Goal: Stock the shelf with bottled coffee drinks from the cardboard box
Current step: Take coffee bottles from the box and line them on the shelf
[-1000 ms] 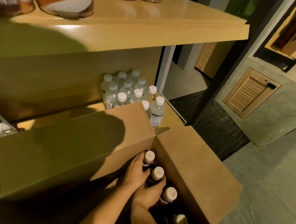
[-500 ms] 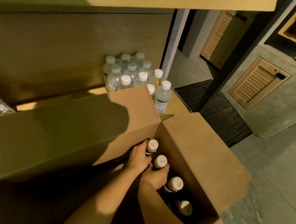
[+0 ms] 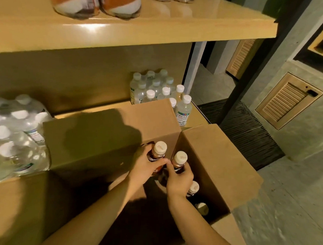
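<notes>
An open cardboard box [image 3: 217, 168] stands on the floor in front of the wooden shelf [image 3: 195, 119], its flaps raised. My left hand [image 3: 145, 167] grips a brown coffee bottle with a cream cap [image 3: 159, 150], lifted partly above the box. Beside it my right hand [image 3: 179, 180] grips a second coffee bottle [image 3: 179, 159] by the neck. Two more capped bottles [image 3: 193, 188] stay low in the box at my right wrist.
Clear water bottles [image 3: 183, 107] stand at the lower shelf's right end, and a shrink-wrapped pack [image 3: 16, 136] sits at its left. The upper shelf [image 3: 135, 29] holds orange-and-white packages. A dark post [image 3: 247, 73] and a floor grate [image 3: 245, 136] lie to the right.
Both hands have lifted their bottles higher out of the box. The camera tilted up and back, bringing the upper shelf and the left water pack into view.
</notes>
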The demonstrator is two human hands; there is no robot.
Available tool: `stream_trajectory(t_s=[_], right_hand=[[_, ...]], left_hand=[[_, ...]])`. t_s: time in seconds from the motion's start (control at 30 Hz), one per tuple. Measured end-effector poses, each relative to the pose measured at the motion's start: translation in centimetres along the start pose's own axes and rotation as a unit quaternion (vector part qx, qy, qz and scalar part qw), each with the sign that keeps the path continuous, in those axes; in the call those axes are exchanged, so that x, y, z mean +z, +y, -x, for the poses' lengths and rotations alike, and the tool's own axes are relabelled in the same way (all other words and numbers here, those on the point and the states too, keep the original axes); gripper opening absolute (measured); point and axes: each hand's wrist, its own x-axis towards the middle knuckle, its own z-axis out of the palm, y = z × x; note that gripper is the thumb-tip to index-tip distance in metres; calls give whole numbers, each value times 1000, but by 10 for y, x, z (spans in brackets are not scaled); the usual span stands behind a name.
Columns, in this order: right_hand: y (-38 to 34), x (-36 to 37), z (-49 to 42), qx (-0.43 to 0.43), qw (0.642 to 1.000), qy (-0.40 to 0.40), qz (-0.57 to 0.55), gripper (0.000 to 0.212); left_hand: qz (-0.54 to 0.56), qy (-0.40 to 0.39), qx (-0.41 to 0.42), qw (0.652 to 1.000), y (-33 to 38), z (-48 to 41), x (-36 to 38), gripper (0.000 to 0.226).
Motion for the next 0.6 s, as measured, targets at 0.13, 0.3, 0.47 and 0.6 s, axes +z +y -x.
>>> stream_trajectory(t_s=[0.13, 0.3, 0.47, 0.6], right_hand=[[-42, -35, 19, -120, 991, -56, 28, 16], [-101, -70, 24, -198, 973, -119, 16, 11], [-158, -94, 38, -260, 953, -155, -2, 7], [-209, -113, 43, -314, 931, -183, -15, 6]], left_hand=[[39, 30, 10, 999, 37, 28, -23, 53], [45, 12, 59, 997, 96, 53, -44, 26], [66, 28, 111, 991, 160, 75, -52, 23], [56, 33, 178, 982, 206, 95, -62, 21]])
